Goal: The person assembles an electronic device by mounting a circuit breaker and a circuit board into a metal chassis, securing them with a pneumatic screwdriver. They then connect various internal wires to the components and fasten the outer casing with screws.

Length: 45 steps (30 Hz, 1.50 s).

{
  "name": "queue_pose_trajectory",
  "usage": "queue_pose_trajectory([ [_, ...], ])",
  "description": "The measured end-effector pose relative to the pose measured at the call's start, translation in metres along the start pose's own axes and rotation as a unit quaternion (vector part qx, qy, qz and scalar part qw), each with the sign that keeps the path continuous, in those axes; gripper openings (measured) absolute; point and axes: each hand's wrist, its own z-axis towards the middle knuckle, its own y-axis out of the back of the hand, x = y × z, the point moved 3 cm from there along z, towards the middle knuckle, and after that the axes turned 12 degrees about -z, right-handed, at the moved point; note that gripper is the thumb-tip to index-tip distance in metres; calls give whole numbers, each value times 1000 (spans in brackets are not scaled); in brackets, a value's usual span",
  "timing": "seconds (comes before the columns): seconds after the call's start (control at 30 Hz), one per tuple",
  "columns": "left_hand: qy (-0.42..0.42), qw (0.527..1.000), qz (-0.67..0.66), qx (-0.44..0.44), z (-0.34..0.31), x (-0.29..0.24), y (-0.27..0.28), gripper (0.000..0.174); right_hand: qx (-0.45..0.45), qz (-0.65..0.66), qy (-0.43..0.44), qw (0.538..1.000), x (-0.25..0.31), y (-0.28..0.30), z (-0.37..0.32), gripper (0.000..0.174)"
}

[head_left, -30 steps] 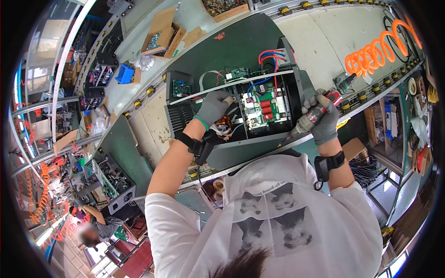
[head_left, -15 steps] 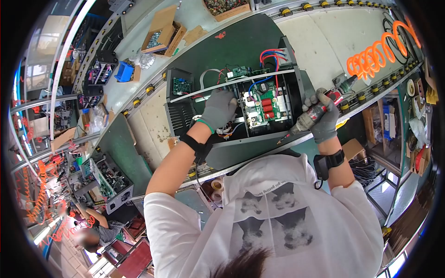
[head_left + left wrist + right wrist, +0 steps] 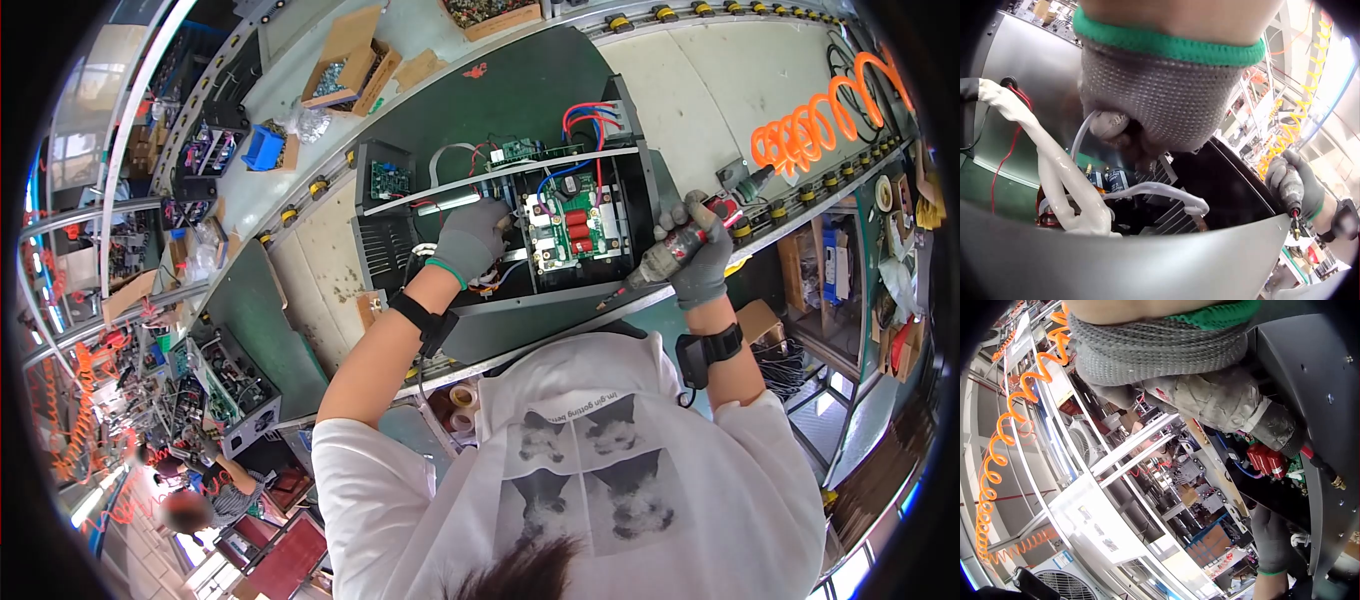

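Note:
In the head view, the gloved left hand (image 3: 470, 240) reaches into an open dark metal case (image 3: 500, 302), left of a green circuit board (image 3: 575, 222) with red parts. Its fingers look curled in the left wrist view, beside a clear tube (image 3: 1163, 189) and thick white sleeved cables (image 3: 1063, 165); whether they pinch anything is hidden. The gloved right hand (image 3: 705, 255) grips a taped power screwdriver (image 3: 655, 265) at the case's right front corner. The tool's tip points down and left, and in the right wrist view its bit (image 3: 1338, 482) is apart from the circuit board.
An orange coiled hose (image 3: 800, 135) lies at the upper right. Behind the case are a cardboard box of small parts (image 3: 345, 75) and a blue bin (image 3: 263, 148). Roller rails edge the bench. Another person (image 3: 235, 490) works at the lower left.
The left hand first moved deeper into the case, over the wires, then shifted slightly left and down. The right hand with the screwdriver has stayed nearly still.

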Motion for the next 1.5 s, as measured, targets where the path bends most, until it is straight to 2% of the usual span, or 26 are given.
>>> queue_pose_trajectory([
  [0.1,-23,999,37,-4,5,-4,-7,15,-3,-6,5,1000,-1,-3,-2,15],
  [0.17,15,999,45,-6,9,-5,-11,16,8,-5,6,1000,-1,-3,-1,15],
  [0.4,-11,999,44,-11,8,-1,-15,19,19,-3,-2,1000,0,-2,-2,15],
  [0.5,19,999,24,-34,7,-3,-11,19,44,-36,17,998,7,-16,-7,18],
  [0.6,34,999,19,-13,6,-6,-10,18,97,-64,60,991,19,-48,-14,22],
  [0.7,34,999,19,-5,7,-5,-9,17,199,-61,160,965,31,-91,-6,25],
  [0.83,32,997,65,7,7,-3,-11,17,216,-98,234,943,22,-125,15,18],
  [0.87,36,994,99,18,7,-5,-12,17,198,-102,229,948,17,-132,15,20],
  [0.93,42,990,131,30,8,-9,-12,19,213,-98,162,959,1,-135,17,23],
  [0.97,41,990,136,24,7,-9,-13,19,216,-130,215,944,-4,-138,19,26],
  [1.0,40,989,141,18,7,-9,-12,20,213,-128,220,943,-9,-138,21,26],
  [1.27,39,993,96,59,12,-8,-9,22,214,-117,189,951,-30,-135,27,27],
  [1.33,33,993,99,56,13,-7,-10,21,205,-127,212,947,-31,-137,28,26],
  [1.5,14,994,95,54,13,-1,-14,21,226,-118,186,949,-34,-138,25,26],
])
